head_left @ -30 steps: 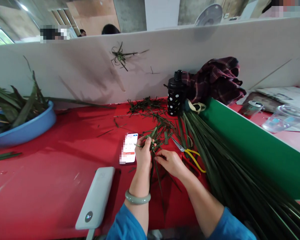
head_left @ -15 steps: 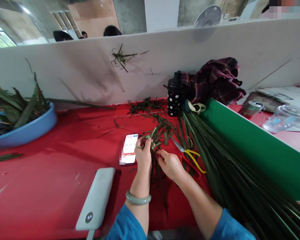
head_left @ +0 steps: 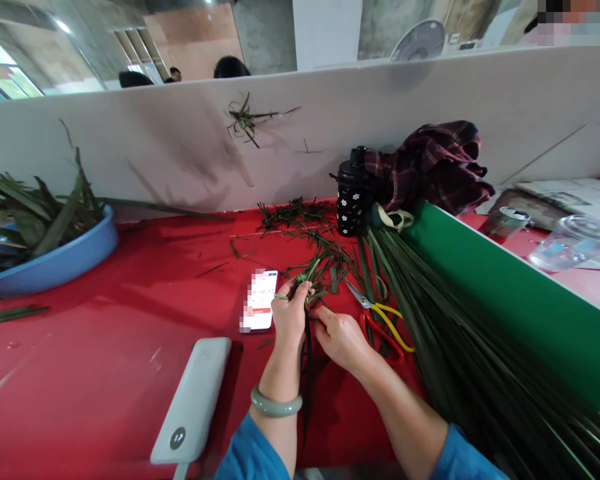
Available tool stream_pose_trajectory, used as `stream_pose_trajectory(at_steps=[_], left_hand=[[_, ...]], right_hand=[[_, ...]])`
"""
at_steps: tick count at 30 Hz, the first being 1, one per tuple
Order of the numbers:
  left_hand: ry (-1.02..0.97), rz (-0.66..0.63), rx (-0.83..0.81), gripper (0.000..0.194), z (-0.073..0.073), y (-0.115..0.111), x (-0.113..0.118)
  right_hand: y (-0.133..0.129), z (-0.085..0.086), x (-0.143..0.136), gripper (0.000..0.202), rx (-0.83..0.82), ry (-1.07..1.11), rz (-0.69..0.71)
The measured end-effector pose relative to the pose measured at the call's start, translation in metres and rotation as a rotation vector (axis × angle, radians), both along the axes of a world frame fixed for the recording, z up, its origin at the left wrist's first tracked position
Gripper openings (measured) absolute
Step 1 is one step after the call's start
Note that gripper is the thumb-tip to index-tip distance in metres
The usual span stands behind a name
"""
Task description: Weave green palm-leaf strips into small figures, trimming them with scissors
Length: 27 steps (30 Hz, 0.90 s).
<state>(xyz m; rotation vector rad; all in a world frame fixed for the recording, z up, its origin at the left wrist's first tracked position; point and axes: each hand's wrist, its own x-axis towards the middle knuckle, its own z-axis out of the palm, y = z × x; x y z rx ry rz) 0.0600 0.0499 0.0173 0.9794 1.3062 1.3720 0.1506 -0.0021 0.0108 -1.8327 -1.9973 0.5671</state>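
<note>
My left hand (head_left: 291,308) is closed around a small bundle of green leaf strips (head_left: 303,280), its thumb pressed on top. Long dark strip ends hang down past the wrist, which wears a pale green bangle (head_left: 276,403). Close beside it on the right, my right hand (head_left: 341,335) has its fingers curled together near a hanging strip; what lies between the fingertips is hidden. Scissors (head_left: 380,317) with red and yellow handles lie just right of my right hand. Cut leaf scraps (head_left: 325,247) are scattered beyond both hands.
A phone (head_left: 260,300) and a white power bank (head_left: 195,400) lie to the left. A blue basin (head_left: 80,250) of leaves stands far left. On the right are a black flowered cup (head_left: 350,200), a plaid cloth (head_left: 430,167), long leaves (head_left: 450,327) and a green divider (head_left: 505,300).
Both hands stay close together, with the left thumb and the strips shifted slightly. The hanging strips sit a little differently. The whole view has tilted a little.
</note>
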Motion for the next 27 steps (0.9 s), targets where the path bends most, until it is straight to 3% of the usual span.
stream_pose_trajectory(at_steps=[19,27], left_hand=[[0.079,0.008,0.051,0.032,-0.006,0.004,-0.008],[-0.005,0.007,0.071,0.031,-0.005,0.006,-0.012]], right_hand=[[-0.007,-0.002,-0.007,0.023,-0.038,-0.027,0.14],[-0.005,-0.002,-0.005,0.023,-0.038,0.092,0.054]])
